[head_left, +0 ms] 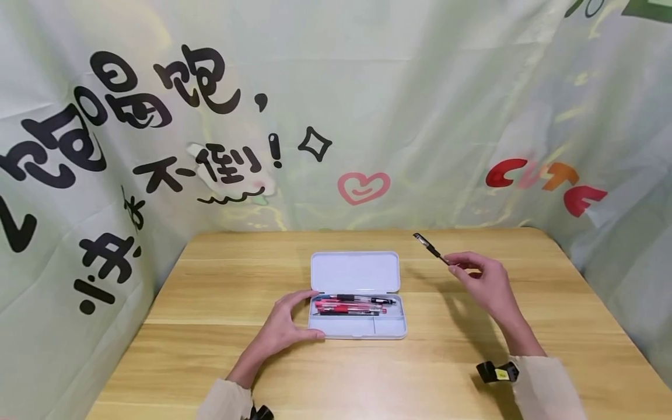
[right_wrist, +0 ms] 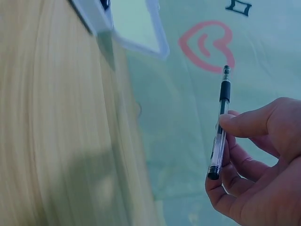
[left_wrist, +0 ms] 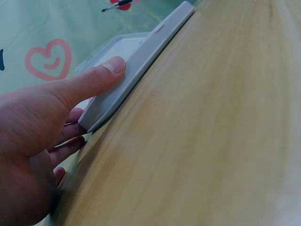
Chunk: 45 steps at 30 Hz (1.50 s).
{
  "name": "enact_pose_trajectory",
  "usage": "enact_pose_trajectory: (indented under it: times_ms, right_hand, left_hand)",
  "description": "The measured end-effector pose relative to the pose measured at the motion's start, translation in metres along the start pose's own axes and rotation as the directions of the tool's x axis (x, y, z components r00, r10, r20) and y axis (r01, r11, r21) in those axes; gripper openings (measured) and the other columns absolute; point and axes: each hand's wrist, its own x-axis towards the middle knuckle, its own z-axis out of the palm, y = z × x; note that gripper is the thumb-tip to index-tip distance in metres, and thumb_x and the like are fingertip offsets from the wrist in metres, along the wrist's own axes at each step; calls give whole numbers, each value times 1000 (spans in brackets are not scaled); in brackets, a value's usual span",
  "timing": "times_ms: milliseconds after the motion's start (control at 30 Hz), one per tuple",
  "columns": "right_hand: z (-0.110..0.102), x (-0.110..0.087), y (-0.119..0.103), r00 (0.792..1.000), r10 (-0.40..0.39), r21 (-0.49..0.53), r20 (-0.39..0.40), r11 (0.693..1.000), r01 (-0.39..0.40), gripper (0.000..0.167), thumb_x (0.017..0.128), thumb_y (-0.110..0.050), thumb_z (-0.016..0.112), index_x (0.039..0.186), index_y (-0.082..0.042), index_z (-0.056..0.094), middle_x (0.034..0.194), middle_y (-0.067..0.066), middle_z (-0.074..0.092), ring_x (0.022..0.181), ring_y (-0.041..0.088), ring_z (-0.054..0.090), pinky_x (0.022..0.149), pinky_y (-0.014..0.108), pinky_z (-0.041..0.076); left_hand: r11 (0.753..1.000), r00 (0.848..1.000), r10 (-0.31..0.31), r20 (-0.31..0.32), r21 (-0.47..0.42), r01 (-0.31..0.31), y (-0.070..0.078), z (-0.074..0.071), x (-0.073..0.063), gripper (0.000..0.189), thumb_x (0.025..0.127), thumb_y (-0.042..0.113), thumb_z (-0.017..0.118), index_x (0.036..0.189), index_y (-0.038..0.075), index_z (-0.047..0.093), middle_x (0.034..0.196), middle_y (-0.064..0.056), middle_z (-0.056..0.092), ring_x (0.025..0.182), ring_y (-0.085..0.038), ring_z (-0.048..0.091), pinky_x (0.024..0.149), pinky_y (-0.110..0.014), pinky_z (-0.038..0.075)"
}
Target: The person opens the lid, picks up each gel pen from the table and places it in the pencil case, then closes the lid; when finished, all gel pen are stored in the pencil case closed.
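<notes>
A white pencil case (head_left: 341, 328) lies on the table with its lid (head_left: 354, 272) folded back. Several pens (head_left: 349, 306), some black and some red or pink, fill its rear compartment. My left hand (head_left: 283, 324) grips the left end of the case, thumb on the front wall and fingers round the back corner. In the left wrist view that thumb (left_wrist: 106, 73) presses the case's side. Right of the case, my right hand (head_left: 485, 281) pinches a clear gel pen (head_left: 429, 246) with a black grip, above the table. The pen (right_wrist: 224, 103) points away from the palm, held between thumb and fingers.
The wooden table (head_left: 220, 280) carries the case. Behind and beside it hangs a pale green printed cloth (head_left: 420, 116) with black characters and a pink heart. Black wrist straps (head_left: 496, 372) sit at both sleeves.
</notes>
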Motion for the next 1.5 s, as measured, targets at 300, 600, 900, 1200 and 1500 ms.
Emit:
enact_pose_trajectory:
  times_ms: [300, 600, 900, 1200, 1500]
  right_hand:
    - [34, -10, -20, 998, -55, 11, 31, 998, 55, 16, 94, -2, 73, 107, -8, 78, 100, 6, 76, 87, 7, 65, 72, 23, 56]
    - [72, -20, -34, 984, -113, 113, 139, 989, 98, 19, 88, 8, 74, 101, -6, 79, 98, 3, 76, 85, 13, 67, 69, 30, 58]
    - [103, -27, -50, 957, -97, 130, 274, 989, 63, 22, 88, 8, 75, 99, -11, 80, 100, -1, 75, 86, 17, 66, 70, 29, 58]
    - [123, -30, -56, 926, -91, 65, 365, 995, 72, 21, 87, 7, 76, 97, -12, 81, 97, -3, 74, 89, 14, 65, 74, 27, 56]
    - [130, -32, -60, 918, -126, 10, 376, 991, 132, 22, 85, 9, 77, 93, -11, 82, 94, -3, 73, 93, 16, 67, 80, 34, 58]
  left_hand:
    - [1000, 1000, -24, 14, -13, 24, 0, -1, 0, 92, 62, 48, 98, 142, 22, 61, 147, -4, 57, 137, -31, 49, 114, -60, 34]
    - [1000, 1000, -6, 7, -11, 6, 0, -1, 0, 90, 64, 47, 97, 142, 21, 61, 146, -7, 58, 136, -34, 50, 113, -62, 35]
    - [1000, 1000, -18, 6, -2, 18, 1, -1, 0, 91, 63, 48, 97, 142, 22, 61, 146, -4, 58, 137, -32, 49, 114, -61, 34]
    - [1000, 1000, -16, 5, -5, 16, 2, -1, -1, 91, 62, 47, 98, 141, 21, 61, 146, -4, 58, 137, -33, 49, 114, -63, 33]
    - [1000, 1000, -16, 7, -1, 16, 2, -2, -1, 91, 62, 47, 98, 142, 21, 61, 145, -5, 59, 136, -33, 49, 114, -61, 33]
